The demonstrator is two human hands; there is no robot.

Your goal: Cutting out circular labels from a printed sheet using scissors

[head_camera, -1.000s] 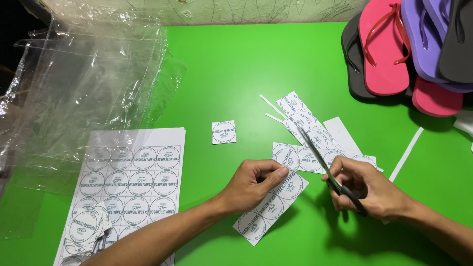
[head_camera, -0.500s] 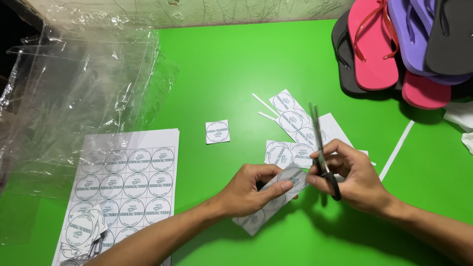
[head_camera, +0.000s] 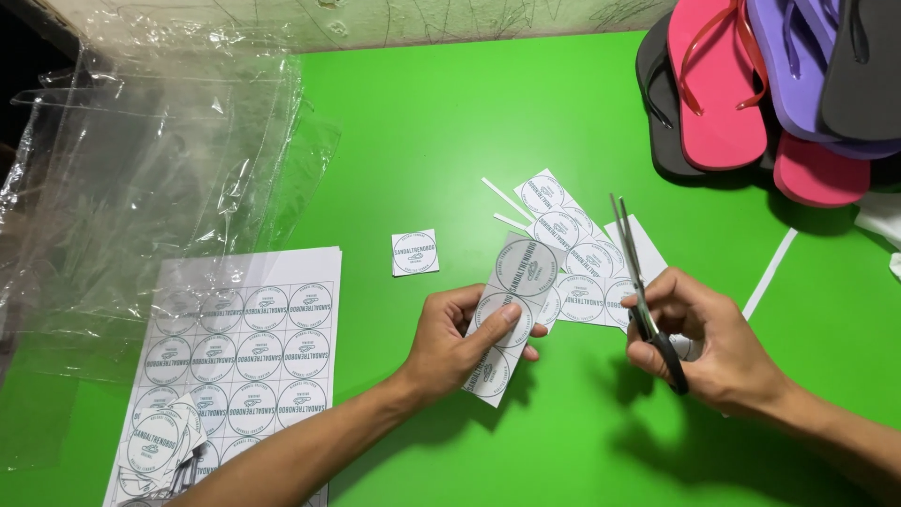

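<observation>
Head view shows our left hand (head_camera: 465, 338) pinching a strip of round labels (head_camera: 511, 314), thumb pressed on its face and fingers curled behind it. The strip's long axis runs on a slant, from low and near us up and away to the right, so its free upper end leans toward the other hand. Our right hand (head_camera: 709, 338) is closed through the black handles of a pair of scissors (head_camera: 638, 282), whose blades point up and away from us and sit nearly together, only a sliver apart at most. The blades stand just to the right of the strip's upper end, apart from it, with a gap of green tabletop (head_camera: 450, 141) and loose paper between them. So the strip lies to the left of the scissors, and the right hand is the nearer one to its free end.

Behind that gap lie more cut label strips (head_camera: 572, 249), fanned on the tabletop. A single cut square label (head_camera: 415, 253) sits alone to the left of them. An uncut label sheet (head_camera: 249, 338) lies by the left forearm, under clear plastic bags (head_camera: 150, 178). Foam flip-flops (head_camera: 751, 84) are stacked at the far right corner.
</observation>
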